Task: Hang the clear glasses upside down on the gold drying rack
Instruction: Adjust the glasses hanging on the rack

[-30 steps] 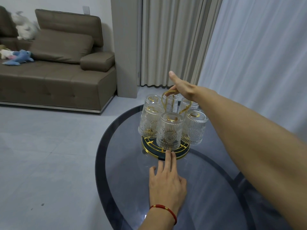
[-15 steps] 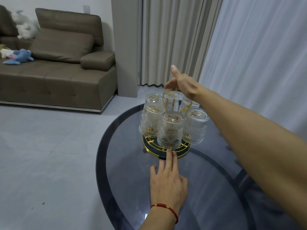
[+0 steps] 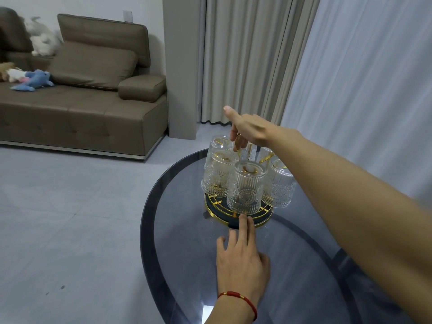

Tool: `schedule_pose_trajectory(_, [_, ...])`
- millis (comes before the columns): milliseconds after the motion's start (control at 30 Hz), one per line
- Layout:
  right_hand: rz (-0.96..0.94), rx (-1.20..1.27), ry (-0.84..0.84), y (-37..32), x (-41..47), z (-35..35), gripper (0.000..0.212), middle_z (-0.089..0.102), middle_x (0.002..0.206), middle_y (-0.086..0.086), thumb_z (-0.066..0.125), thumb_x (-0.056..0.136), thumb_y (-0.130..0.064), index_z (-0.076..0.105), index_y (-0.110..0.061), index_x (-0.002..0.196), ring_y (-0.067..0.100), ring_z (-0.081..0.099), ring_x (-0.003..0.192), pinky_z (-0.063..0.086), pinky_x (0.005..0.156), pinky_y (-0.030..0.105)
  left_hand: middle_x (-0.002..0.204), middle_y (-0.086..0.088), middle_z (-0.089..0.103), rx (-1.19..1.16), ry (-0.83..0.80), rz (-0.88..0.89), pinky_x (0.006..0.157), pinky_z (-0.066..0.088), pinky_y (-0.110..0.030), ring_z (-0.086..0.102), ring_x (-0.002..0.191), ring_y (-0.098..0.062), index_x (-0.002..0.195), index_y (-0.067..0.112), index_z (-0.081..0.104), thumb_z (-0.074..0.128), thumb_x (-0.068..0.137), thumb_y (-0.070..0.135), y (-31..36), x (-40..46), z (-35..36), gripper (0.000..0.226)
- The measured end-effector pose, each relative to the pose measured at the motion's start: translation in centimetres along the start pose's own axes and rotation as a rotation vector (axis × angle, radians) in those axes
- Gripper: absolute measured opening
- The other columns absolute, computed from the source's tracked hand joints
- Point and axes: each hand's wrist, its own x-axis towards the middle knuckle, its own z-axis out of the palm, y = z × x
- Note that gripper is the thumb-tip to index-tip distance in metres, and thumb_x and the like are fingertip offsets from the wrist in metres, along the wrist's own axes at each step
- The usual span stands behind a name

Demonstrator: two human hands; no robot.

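The gold drying rack stands on a dark glass table, its round base ringed in gold. Several clear ribbed glasses hang upside down on it: a front glass, a left glass, a right glass, and more behind. My right hand reaches over the top, fingers curled down on the gold loop handle, thumb stuck out. My left hand lies flat on the table, fingers spread, two fingertips touching the base's front rim. It holds nothing.
The oval smoked-glass table has its curved edge to the left, with grey tiled floor beyond. A brown sofa with plush toys stands at the back left. Curtains hang behind and to the right.
My right hand's fingers have dropped lower over the loop handle. My left hand has stayed in place against the rack's base.
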Motion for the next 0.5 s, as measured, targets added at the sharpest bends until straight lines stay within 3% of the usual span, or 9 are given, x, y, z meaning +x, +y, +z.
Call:
schedule_pose_trajectory(133, [-0.004, 0.074, -0.005, 0.12, 0.24, 0.14, 0.101, 0.08, 0.085, 0.007, 0.007, 0.09, -0.082, 0.074, -0.007, 0.093, 0.029, 0.073, 0.088, 0.049, 0.101, 0.054, 0.171, -0.003, 0.012, -0.003, -0.017, -0.002, 0.113, 0.03, -0.051, 0.039, 0.131, -0.026, 0.16, 0.017, 0.012, 0.036, 0.093, 0.035, -0.1, 0.16, -0.05, 0.074])
schedule_pose_trajectory(500, [0.028, 0.067, -0.037, -0.14, -0.13, 0.19, 0.105, 0.08, 0.091, 0.004, 0.004, 0.083, -0.086, 0.074, -0.009, 0.095, 0.027, 0.069, 0.099, 0.045, 0.106, 0.055, 0.17, -0.003, 0.015, -0.006, 0.001, -0.005, 0.112, 0.031, -0.051, 0.041, 0.128, -0.026, 0.16, 0.017, 0.015, 0.039, 0.092, 0.033, -0.14, 0.21, 0.07, 0.074])
